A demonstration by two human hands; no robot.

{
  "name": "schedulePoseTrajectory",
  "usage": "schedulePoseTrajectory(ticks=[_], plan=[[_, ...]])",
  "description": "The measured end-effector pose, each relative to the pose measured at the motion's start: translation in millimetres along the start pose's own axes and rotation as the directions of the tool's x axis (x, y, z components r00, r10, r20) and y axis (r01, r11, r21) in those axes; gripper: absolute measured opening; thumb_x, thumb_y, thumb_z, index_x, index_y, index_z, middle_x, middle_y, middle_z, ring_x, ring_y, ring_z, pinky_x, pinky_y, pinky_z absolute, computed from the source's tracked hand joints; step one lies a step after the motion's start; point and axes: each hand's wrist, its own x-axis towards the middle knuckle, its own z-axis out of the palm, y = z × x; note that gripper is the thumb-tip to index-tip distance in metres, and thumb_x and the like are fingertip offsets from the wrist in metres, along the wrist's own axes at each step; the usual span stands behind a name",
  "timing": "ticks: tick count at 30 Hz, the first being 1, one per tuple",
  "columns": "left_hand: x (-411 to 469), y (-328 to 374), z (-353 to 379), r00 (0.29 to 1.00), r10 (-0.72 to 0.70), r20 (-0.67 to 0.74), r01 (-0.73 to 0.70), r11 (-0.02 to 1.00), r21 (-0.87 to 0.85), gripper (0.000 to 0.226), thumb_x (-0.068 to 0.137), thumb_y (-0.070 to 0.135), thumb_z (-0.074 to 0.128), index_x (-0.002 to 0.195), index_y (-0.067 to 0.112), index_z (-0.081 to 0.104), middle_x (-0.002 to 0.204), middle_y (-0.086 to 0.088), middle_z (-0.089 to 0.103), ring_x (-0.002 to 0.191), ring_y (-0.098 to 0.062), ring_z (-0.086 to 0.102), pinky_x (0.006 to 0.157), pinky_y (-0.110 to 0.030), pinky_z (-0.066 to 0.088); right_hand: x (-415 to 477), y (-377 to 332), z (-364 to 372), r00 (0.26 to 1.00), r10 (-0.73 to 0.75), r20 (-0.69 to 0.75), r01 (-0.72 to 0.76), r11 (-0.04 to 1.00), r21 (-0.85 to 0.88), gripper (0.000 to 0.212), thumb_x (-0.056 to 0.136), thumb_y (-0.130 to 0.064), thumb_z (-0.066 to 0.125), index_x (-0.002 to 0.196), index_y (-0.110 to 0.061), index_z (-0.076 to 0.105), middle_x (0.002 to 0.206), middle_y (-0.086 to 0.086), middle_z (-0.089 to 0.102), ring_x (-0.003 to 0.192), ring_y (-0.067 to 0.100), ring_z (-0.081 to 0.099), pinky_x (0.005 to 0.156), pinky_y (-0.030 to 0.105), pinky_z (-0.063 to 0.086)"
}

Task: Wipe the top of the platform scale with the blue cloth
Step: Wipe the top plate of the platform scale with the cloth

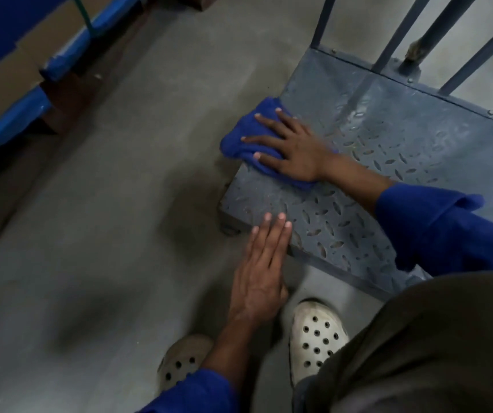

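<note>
Wiping step in hand: right hand [293, 147], fingers spread flat, presses the crumpled blue cloth [239, 138] onto the left edge of the grey diamond-plate steel platform scale [403, 138]. Left hand [260, 272] has 4 fingers straight, together, tips at the near corner. Next, probably, sweep across the rest of the plate.

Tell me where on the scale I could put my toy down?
The biggest bare patch of the platform scale lies between the right hand and the upright bars at the back. A smaller strip is free between the blue cloth and the left hand. The left edge is crowded: cloth and both hands.
</note>
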Motion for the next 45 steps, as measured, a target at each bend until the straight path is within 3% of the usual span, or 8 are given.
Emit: schedulePoseTrajectory(ticks=[3, 10, 16, 22, 27, 34, 39, 45], plan=[[-11.0, 2.1, 4.1, 0.998, 0.002, 0.058, -0.005, 0.998, 0.058, 0.114, 0.068, 0.010, 0.070, 0.168, 0.008, 0.016, 0.178, -0.009, 0.011, 0.165, -0.026, 0.003, 0.134, -0.040, 0.000, -10.5, -18.3, 5.8, 0.958, -0.265, 0.110, 0.267, 0.964, 0.002, 0.056, 0.103, -0.075, 0.027, 0.157, -0.060, 0.028, 0.176, -0.015, 0.012, 0.165, 0.025, 0.000, 0.133, 0.053, 0.005], [-23.1, 12.7, 7.3, 0.997, -0.069, 0.037, 0.066, 0.996, 0.065, 0.121, 0.065, 0.012, 0.081, 0.168, 0.007, 0.018, 0.178, -0.009, 0.008, 0.165, -0.025, 0.002, 0.134, -0.042, 0.003, -2.2, -7.7, -0.5, 0.999, 0.013, -0.030, -0.011, 0.999, 0.051, 0.062, 0.098, -0.082, 0.022, 0.153, -0.059, 0.038, 0.175, -0.011, 0.021, 0.164, 0.032, 0.008, 0.129, 0.059, 0.018], [-30.9, 15.6, 7.4, 0.994, -0.107, 0.025, 0.105, 0.992, 0.073, 0.118, 0.068, 0.012, 0.080, 0.168, 0.010, 0.018, 0.178, -0.008, 0.008, 0.165, -0.023, 0.003, 0.134, -0.042, 0.002, -12.6, -56.2, 21.3, 0.934, -0.350, 0.064, 0.351, 0.936, -0.004, 0.053, 0.103, -0.071, 0.030, 0.152, -0.055, 0.044, 0.171, -0.016, 0.030, 0.164, 0.021, 0.014, 0.131, 0.051, 0.015], [-31.5, 20.3, 4.9, 0.992, -0.125, 0.030, 0.123, 0.989, 0.082, 0.107, 0.073, 0.017, 0.067, 0.168, 0.008, 0.020, 0.178, -0.009, 0.009, 0.165, -0.023, 0.003, 0.134, -0.040, 0.000, -9.5, -37.4, 7.0, 0.978, -0.209, 0.023, 0.208, 0.978, 0.025, 0.054, 0.103, -0.072, 0.027, 0.154, -0.058, 0.039, 0.173, -0.012, 0.027, 0.164, 0.026, 0.010, 0.130, 0.054, 0.016], [-32.4, 13.6, 4.7, 0.995, -0.097, 0.035, 0.094, 0.992, 0.082, 0.118, 0.069, 0.016, 0.081, 0.168, 0.011, 0.017, 0.178, -0.007, 0.010, 0.165, -0.022, 0.004, 0.134, -0.042, 0.004, -16.5, -61.9, 10.0, 0.879, -0.462, 0.122, 0.466, 0.885, -0.012, 0.059, 0.102, -0.076, 0.030, 0.156, -0.054, 0.038, 0.172, -0.012, 0.029, 0.164, 0.023, 0.012, 0.131, 0.051, 0.012], [-31.0, 4.8, 3.1, 0.994, -0.060, -0.088, 0.056, 0.997, -0.044, 0.080, 0.089, 0.006, 0.057, 0.165, 0.011, 0.034, 0.175, -0.005, 0.025, 0.164, -0.023, 0.016, 0.134, -0.049, 0.009, -17.3, -7.1, 6.0, 0.996, 0.020, -0.091, -0.017, 0.999, 0.036, 0.062, 0.101, -0.079, 0.032, 0.157, -0.054, 0.037, 0.174, -0.004, 0.027, 0.163, 0.030, 0.016, 0.129, 0.060, 0.022], [-18.6, -6.0, -2.7, 0.986, -0.062, -0.154, 0.062, 0.998, -0.008, 0.055, 0.108, 0.021, 0.038, 0.161, 0.009, 0.040, 0.172, -0.007, 0.032, 0.163, -0.025, 0.022, 0.133, -0.051, 0.014, -71.8, -10.6, 13.1, 0.986, -0.156, -0.054, 0.155, 0.988, -0.023, 0.058, 0.106, -0.068, 0.035, 0.160, -0.047, 0.036, 0.175, -0.004, 0.022, 0.164, 0.026, 0.012, 0.132, 0.051, 0.017], [11.5, -31.3, -4.8, 0.943, -0.048, -0.330, 0.016, 0.995, -0.101, 0.041, 0.105, 0.013, 0.051, 0.141, 0.002, 0.065, 0.153, -0.010, 0.059, 0.153, -0.034, 0.043, 0.128, -0.057, 0.028, -117.2, 38.8, 10.9, 0.848, 0.468, -0.248, -0.459, 0.883, 0.098, 0.059, 0.105, -0.068, 0.028, 0.158, -0.045, 0.042, 0.172, 0.004, 0.031, 0.160, 0.038, 0.025, 0.127, 0.060, 0.024]])
